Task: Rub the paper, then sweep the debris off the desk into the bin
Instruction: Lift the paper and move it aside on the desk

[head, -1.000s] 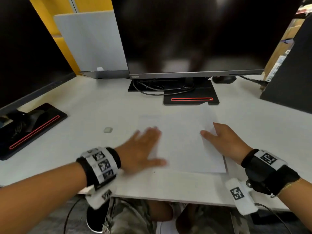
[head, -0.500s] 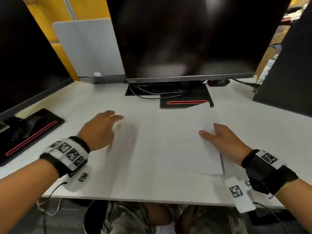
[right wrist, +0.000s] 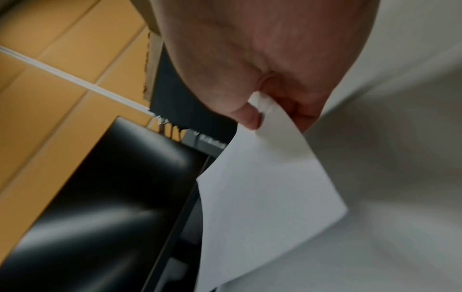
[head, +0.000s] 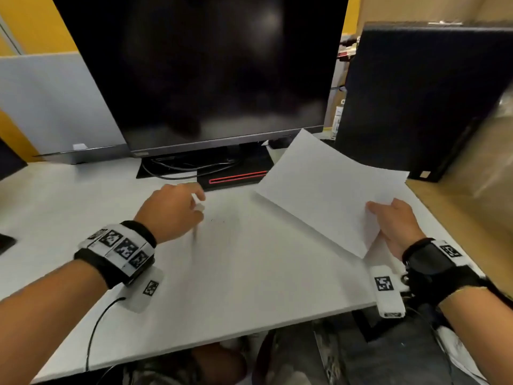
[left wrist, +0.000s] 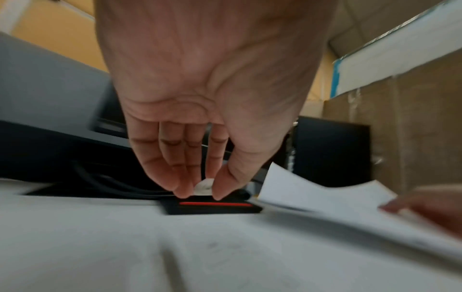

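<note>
My right hand [head: 380, 215] pinches the near corner of the white sheet of paper [head: 327, 195] between thumb and fingers. The sheet is lifted off the white desk [head: 222, 273] and tilted up toward the right; the right wrist view shows this pinch on the paper [right wrist: 262, 187]. My left hand [head: 194, 202] hovers over the desk's middle, its fingers and thumb pinching a small white eraser [left wrist: 203, 186]. A few faint dark specks [head: 218, 220] lie on the desk just right of that hand. No bin is in view.
A dark monitor [head: 211, 73] stands at the back, its black base with a red stripe [head: 236, 177] and cables close beyond my left hand. A black computer tower [head: 416, 101] and a cardboard box [head: 483, 162] stand at the right. A grey divider [head: 55, 107] stands at the back left.
My left hand left the paper, went left to the small eraser on the desk, and now holds it over the middle. My right hand has lifted the sheet up and to the right.
</note>
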`<state>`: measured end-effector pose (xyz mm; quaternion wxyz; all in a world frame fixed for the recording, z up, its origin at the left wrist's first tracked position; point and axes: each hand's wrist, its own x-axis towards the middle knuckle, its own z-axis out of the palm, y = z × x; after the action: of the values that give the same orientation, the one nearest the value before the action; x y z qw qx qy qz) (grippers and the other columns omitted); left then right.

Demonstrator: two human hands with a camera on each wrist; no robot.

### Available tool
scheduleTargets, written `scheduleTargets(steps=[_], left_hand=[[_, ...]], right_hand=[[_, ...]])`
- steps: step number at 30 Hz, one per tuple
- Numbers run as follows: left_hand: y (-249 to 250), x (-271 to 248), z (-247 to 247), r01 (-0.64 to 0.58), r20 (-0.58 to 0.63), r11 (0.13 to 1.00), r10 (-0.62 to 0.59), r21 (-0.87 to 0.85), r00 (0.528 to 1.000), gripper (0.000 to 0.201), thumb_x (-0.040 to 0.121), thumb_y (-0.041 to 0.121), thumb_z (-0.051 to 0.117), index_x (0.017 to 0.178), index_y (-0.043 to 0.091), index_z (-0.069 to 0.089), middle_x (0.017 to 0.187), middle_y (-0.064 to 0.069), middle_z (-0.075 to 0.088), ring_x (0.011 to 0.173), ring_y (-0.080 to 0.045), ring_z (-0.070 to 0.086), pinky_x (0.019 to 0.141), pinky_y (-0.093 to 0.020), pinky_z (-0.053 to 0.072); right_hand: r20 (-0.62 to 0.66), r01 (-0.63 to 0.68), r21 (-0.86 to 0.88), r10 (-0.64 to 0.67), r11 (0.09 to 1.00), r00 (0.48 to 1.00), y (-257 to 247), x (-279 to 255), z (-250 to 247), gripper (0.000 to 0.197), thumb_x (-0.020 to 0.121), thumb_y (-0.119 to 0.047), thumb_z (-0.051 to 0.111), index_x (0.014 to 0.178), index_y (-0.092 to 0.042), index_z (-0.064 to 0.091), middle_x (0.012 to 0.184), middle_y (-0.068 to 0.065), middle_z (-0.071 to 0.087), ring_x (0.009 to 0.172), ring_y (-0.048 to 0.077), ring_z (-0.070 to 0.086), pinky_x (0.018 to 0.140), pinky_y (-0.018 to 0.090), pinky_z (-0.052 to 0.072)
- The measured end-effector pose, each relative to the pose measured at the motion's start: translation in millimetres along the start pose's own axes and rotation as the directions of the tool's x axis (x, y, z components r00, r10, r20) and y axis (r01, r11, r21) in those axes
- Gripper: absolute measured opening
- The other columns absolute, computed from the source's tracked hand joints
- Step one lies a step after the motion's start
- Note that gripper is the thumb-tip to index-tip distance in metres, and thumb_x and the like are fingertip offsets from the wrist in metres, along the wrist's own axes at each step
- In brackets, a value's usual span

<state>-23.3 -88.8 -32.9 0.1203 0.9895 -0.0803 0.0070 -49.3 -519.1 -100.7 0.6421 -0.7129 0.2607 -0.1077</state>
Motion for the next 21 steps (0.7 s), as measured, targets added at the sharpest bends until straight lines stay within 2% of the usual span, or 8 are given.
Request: scheduleTargets(steps=[5, 8, 11, 13, 15, 17, 19, 21], left_hand=[[121.3, 45.9, 31.0, -0.231, 0.02, 0.965, 0.235, -0.121, 0.972, 0.023, 0.082, 0.036, 0.066, 0.104, 0.031, 0.067, 0.106, 0.0, 0.075, 0.103, -0.031, 0.069, 0.09, -0.038, 0.056], [184.2, 61.4, 53.9, -0.265, 0.083, 0.956, 0.276, -0.123, 0.958, 0.024, 0.088, 0.03, 0.067, 0.111, 0.026, 0.066, 0.117, -0.009, 0.069, 0.11, -0.035, 0.065, 0.092, -0.04, 0.055], [221.2, 69.2, 80.4, -0.302, 0.141, 0.951, 0.308, -0.066, 0.941, 0.025, 0.094, 0.021, 0.063, 0.118, 0.017, 0.064, 0.112, -0.009, 0.06, 0.107, -0.037, 0.064, 0.089, -0.04, 0.053], [233.3, 71.4, 93.9, -0.323, 0.156, 0.946, 0.32, -0.004, 0.934, 0.024, 0.096, 0.016, 0.062, 0.12, 0.013, 0.064, 0.105, -0.009, 0.055, 0.109, -0.037, 0.065, 0.085, -0.039, 0.049], [235.1, 70.4, 94.4, -0.337, 0.166, 0.941, 0.328, 0.034, 0.93, 0.026, 0.095, 0.014, 0.062, 0.121, 0.011, 0.064, 0.105, -0.01, 0.056, 0.109, -0.037, 0.066, 0.081, -0.037, 0.047], [226.2, 63.6, 81.2, -0.344, 0.164, 0.939, 0.338, 0.004, 0.927, 0.032, 0.094, 0.018, 0.065, 0.125, 0.013, 0.064, 0.116, -0.009, 0.061, 0.112, -0.035, 0.065, 0.083, -0.037, 0.05], [209.6, 45.7, 61.2, -0.366, 0.085, 0.928, 0.371, -0.063, 0.925, 0.034, 0.096, 0.026, 0.067, 0.129, 0.019, 0.064, 0.125, -0.007, 0.064, 0.113, -0.031, 0.064, 0.087, -0.038, 0.051], [184.3, 12.8, 40.4, -0.373, -0.01, 0.919, 0.375, -0.127, 0.927, 0.031, 0.097, 0.032, 0.066, 0.127, 0.025, 0.066, 0.121, -0.001, 0.067, 0.109, -0.027, 0.064, 0.088, -0.039, 0.053]], right_hand=[[-0.13, -0.116, 0.065, 0.124, 0.991, 0.984, 16.8, -1.1, -14.4, 0.036, 0.102, -0.002, 0.052, 0.137, -0.011, 0.058, 0.132, 0.011, 0.066, 0.114, 0.037, 0.063, 0.103, 0.055, 0.054], [-0.202, -0.128, 0.112, 0.149, 0.985, 0.968, 19.7, -3.9, -17.7, 0.04, 0.1, 0.002, 0.049, 0.137, -0.012, 0.055, 0.134, 0.011, 0.064, 0.113, 0.036, 0.062, 0.101, 0.054, 0.055], [-0.233, -0.152, 0.177, 0.192, 0.972, 0.953, 25.0, -4.2, -21.6, 0.053, 0.099, 0.005, 0.047, 0.15, -0.009, 0.046, 0.14, 0.012, 0.06, 0.12, 0.036, 0.06, 0.099, 0.05, 0.053], [-0.241, -0.162, 0.194, 0.207, 0.967, 0.948, 28.0, -7.0, -25.0, 0.057, 0.097, 0.003, 0.049, 0.152, -0.01, 0.045, 0.144, 0.012, 0.059, 0.124, 0.037, 0.06, 0.099, 0.05, 0.053], [-0.241, -0.164, 0.198, 0.21, 0.966, 0.948, 27.4, -8.3, -30.9, 0.063, 0.093, -0.008, 0.063, 0.152, -0.013, 0.043, 0.145, 0.012, 0.059, 0.128, 0.037, 0.06, 0.104, 0.053, 0.053], [-0.254, -0.183, 0.152, 0.217, 0.971, 0.943, 19.3, -16.0, -34.1, 0.09, 0.083, -0.029, 0.08, 0.158, -0.018, 0.032, 0.152, 0.01, 0.053, 0.136, 0.037, 0.056, 0.111, 0.057, 0.05], [-0.297, -0.157, -0.084, 0.126, 0.984, 0.947, 4.0, -31.5, -34.1, 0.104, 0.088, -0.038, 0.084, 0.164, -0.015, 0.018, 0.167, 0.016, 0.03, 0.152, 0.039, 0.034, 0.121, 0.058, 0.037], [-0.252, -0.019, -0.32, -0.066, 0.947, 0.966, -11.2, -57.5, -24.2, 0.1, 0.095, -0.041, 0.079, 0.166, -0.01, 0.016, 0.174, 0.015, 0.01, 0.161, 0.035, 0.009, 0.128, 0.055, 0.022]])
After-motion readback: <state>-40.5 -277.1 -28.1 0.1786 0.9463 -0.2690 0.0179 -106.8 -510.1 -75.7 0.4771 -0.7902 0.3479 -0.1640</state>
